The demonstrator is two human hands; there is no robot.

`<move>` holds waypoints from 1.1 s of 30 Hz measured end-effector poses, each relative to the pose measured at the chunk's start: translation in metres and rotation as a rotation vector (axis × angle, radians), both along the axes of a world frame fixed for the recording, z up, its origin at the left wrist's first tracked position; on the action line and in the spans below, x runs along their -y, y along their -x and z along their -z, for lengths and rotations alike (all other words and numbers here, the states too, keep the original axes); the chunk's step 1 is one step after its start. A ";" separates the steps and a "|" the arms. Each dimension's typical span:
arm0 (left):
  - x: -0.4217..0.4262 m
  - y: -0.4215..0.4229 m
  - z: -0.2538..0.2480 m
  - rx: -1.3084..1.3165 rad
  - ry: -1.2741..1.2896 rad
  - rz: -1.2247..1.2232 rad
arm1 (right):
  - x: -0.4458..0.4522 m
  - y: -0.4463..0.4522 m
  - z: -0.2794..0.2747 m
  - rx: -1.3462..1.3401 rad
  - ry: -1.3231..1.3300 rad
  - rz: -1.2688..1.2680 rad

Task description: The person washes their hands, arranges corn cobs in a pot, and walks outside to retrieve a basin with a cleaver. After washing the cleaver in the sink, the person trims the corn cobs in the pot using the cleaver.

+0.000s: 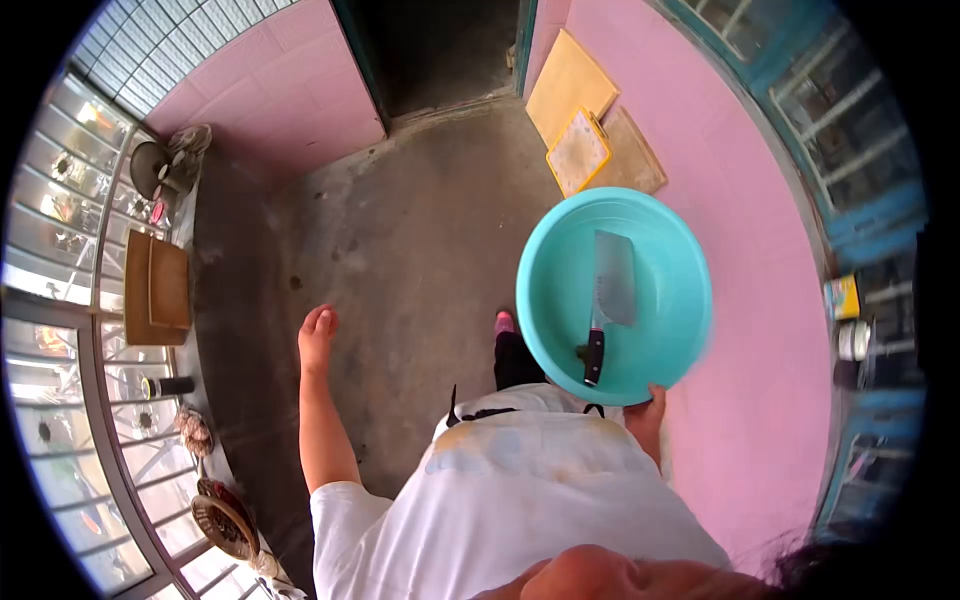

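My right hand (650, 412) grips the near rim of a round turquoise basin (535, 330), which is held out in front on my right. Inside the basin lies a cleaver (612, 280) with a broad metal blade and a dark riveted handle. A small dark bit (582, 353) shows beside the handle; I cannot make out what it is. My left hand (318, 330) hangs away from my body over the floor, fingers curled in, and nothing shows in it.
Pink walls flank a grey concrete floor (420, 230), with a dark doorway (435, 50) ahead. Boards (570, 85) and a yellow-edged board (579, 152) lean on the right wall. Along the left windows are a cardboard box (160, 290) and a basket (222, 525).
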State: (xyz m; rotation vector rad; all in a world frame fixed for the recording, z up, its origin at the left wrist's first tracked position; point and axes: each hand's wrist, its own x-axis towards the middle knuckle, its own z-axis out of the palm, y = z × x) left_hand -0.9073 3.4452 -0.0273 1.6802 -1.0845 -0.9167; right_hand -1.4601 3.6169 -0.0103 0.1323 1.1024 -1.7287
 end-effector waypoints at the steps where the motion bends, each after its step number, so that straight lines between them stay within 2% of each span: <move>1: 0.029 0.004 -0.003 -0.182 -0.043 0.024 | 0.041 0.003 0.004 0.024 -0.004 -0.040; 2: 0.036 0.000 0.017 -0.138 -0.125 0.042 | 0.078 -0.002 0.010 0.074 -0.003 -0.066; 3: 0.019 -0.009 0.055 0.045 -0.260 0.101 | 0.130 -0.009 0.010 0.094 0.020 -0.058; 4: -0.007 -0.019 0.092 0.334 -0.411 0.267 | 0.174 -0.009 0.004 0.071 -0.009 -0.089; 6: -0.072 -0.045 0.137 1.082 -0.509 0.840 | 0.239 -0.015 0.001 0.050 -0.063 -0.137; 7: -0.088 -0.048 0.141 0.896 -0.709 0.771 | 0.280 -0.012 0.011 0.062 -0.055 -0.193; 9: -0.085 -0.048 0.134 0.446 -1.093 0.367 | 0.364 -0.010 0.013 0.067 -0.048 -0.255; 11: -0.049 -0.057 0.137 0.330 -1.249 0.207 | 0.445 -0.025 0.010 0.072 -0.065 -0.244; 13: 0.022 -0.078 0.147 0.347 -1.267 0.190 | 0.508 -0.040 0.020 0.073 -0.060 -0.230; 15: 0.127 -0.102 0.162 0.418 -1.193 0.198 | 0.579 -0.038 0.022 0.089 0.027 -0.303; 17: 0.260 -0.117 0.157 0.429 -1.071 0.111 | 0.649 -0.048 -0.005 0.066 0.004 -0.304; 19: 0.423 -0.117 0.145 0.236 -0.844 -0.102 | 0.711 -0.057 -0.021 0.063 0.010 -0.278; 21: 0.593 -0.091 0.109 0.078 -0.536 -0.111 | 0.782 -0.065 -0.024 0.059 0.002 -0.296; 22: 0.671 -0.069 0.085 0.034 -0.393 -0.060 | 0.814 -0.071 -0.024 0.066 0.011 -0.293; 23: 0.734 -0.049 0.059 -0.089 -0.169 0.098 | 0.850 -0.074 -0.025 0.059 0.017 -0.306; 25: 0.841 0.000 0.007 -0.047 -0.020 0.166 | 0.935 -0.071 -0.018 0.038 0.049 -0.340; 27: 0.900 0.024 -0.019 -0.069 0.015 0.208 | 1.017 -0.067 -0.012 0.057 0.093 -0.415; 28: 0.914 0.014 0.006 0.027 0.049 0.228 | 1.056 -0.069 -0.026 0.086 0.068 -0.426; 29: 0.917 0.019 0.019 -0.168 0.049 0.136 | 1.102 -0.065 -0.023 0.088 0.076 -0.444; 31: 0.900 0.002 0.054 0.421 -0.352 0.238 | 1.159 -0.056 -0.015 0.089 -0.004 -0.476; 32: 0.873 -0.003 0.071 0.290 -0.499 0.167 | 1.195 -0.056 -0.024 0.093 -0.007 -0.518; 33: 0.865 -0.006 0.074 0.396 -0.637 0.246 | 1.241 -0.057 -0.033 0.079 0.010 -0.549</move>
